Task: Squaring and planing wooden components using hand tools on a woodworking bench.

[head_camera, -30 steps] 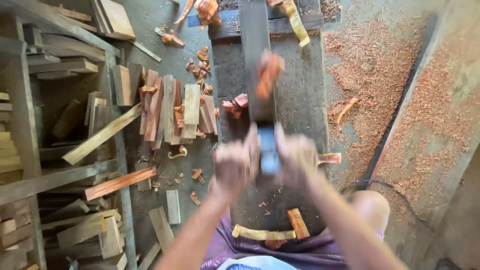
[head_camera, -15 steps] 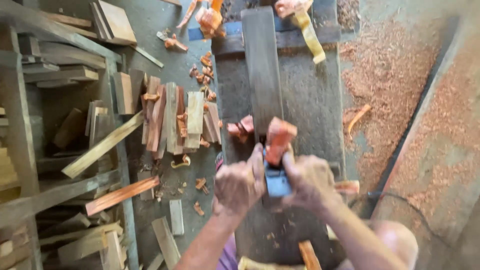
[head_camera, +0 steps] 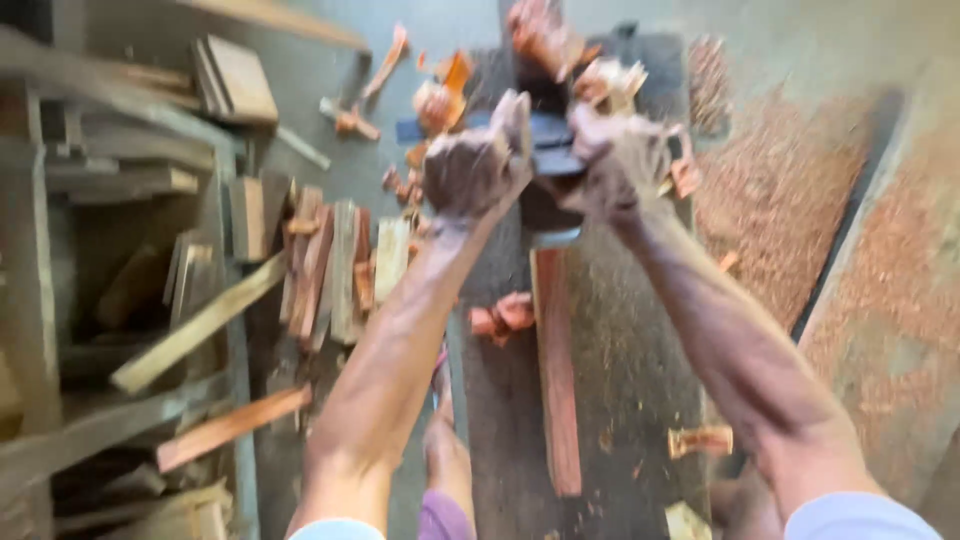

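Both my arms are stretched far forward over a dark workbench (head_camera: 625,330). My left hand (head_camera: 478,162) and my right hand (head_camera: 612,165) grip a blue hand plane (head_camera: 553,140) from either side. The plane sits at the far end of a long reddish wooden strip (head_camera: 556,380) that lies lengthwise on the bench. Curled reddish shavings (head_camera: 604,80) bunch up just beyond the plane. The picture is blurred by motion, so the plane's details are unclear.
A clump of red shavings (head_camera: 503,315) lies left of the strip. Short wooden slats (head_camera: 335,265) and offcuts cover the floor at left, beside stacked timber (head_camera: 120,180). Sawdust (head_camera: 780,220) spreads along the right. Small wood scraps (head_camera: 700,440) sit on the bench.
Both hands have pushed the plane forward along the strip, from its near end to its far end. My arms are now fully stretched and shavings have gathered ahead of the plane.
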